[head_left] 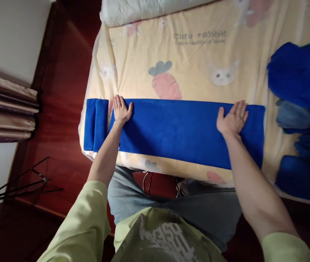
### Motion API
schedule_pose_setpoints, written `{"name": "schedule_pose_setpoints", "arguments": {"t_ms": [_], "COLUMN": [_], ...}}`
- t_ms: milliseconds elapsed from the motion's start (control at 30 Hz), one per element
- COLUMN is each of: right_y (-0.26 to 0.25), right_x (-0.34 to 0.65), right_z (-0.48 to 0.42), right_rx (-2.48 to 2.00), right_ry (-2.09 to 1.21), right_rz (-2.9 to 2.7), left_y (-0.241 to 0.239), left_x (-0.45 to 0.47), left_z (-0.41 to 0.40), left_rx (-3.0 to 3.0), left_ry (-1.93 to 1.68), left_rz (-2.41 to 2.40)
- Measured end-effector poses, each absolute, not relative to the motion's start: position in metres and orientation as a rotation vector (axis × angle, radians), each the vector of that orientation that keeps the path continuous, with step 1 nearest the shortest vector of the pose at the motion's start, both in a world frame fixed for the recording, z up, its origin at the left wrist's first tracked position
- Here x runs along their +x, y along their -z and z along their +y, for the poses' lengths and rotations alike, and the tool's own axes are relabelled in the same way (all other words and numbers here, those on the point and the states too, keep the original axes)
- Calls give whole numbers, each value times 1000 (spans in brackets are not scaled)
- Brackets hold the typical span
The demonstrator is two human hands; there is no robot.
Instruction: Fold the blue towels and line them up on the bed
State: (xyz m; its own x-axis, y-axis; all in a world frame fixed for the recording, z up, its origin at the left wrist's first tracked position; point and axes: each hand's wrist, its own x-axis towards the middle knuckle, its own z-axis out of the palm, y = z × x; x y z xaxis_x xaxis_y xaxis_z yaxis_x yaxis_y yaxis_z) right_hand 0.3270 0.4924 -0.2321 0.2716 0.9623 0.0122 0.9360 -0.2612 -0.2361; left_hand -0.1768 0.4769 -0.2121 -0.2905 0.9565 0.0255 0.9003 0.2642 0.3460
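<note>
A long blue towel (171, 127) lies flat as a strip along the near edge of the bed. My left hand (121, 110) rests palm down near its left end, fingers stretched out and thumb apart. Near the right end, my right hand (233, 118) lies flat on the cloth with its fingers spread. Neither hand grips anything. Just left of the strip are folded blue towels (96, 123), set close to my left hand. The strip's underside is hidden.
A yellow printed bed sheet (195, 69) covers the bed. Crumpled blue cloths (299, 76) and a greyish-blue cloth (295, 114) lie at the right. A pale rolled quilt (133, 11) is at the back. A black tripod (44, 179) stands on the floor at left, below curtains (7, 109).
</note>
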Motion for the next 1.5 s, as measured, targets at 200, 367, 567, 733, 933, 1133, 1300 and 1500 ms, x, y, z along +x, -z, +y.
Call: {"name": "schedule_pose_setpoints", "arguments": {"t_ms": [200, 367, 567, 733, 933, 1133, 1300, 1500], "right_y": [225, 211, 207, 211, 219, 228, 228, 226], "right_x": [358, 349, 384, 422, 424, 402, 389, 384], "right_z": [506, 450, 330, 265, 228, 191, 166, 153], "right_rx": [-2425, -2144, -2077, -2105, -2095, -2109, -2056, -1972], "right_ry": [-196, -96, -192, -187, -69, -40, -75, -59], "right_rz": [-1776, -2075, -2134, -2134, -2048, -1827, -1719, -1712], "left_y": [189, 166, 181, 190, 192, 210, 211, 187], "left_x": [-186, -162, -159, -154, -130, -75, -32, -21], "left_z": [475, 394, 266, 220, 186, 119, 85, 96], "left_rx": [1770, 1971, 1925, 1898, 1837, 1846, 1900, 1732], "left_ry": [-511, -507, -414, -396, -463, -364, -11, -190], "left_rz": [2285, 2081, 2169, 2319, 2459, 2334, 1898, 1694]}}
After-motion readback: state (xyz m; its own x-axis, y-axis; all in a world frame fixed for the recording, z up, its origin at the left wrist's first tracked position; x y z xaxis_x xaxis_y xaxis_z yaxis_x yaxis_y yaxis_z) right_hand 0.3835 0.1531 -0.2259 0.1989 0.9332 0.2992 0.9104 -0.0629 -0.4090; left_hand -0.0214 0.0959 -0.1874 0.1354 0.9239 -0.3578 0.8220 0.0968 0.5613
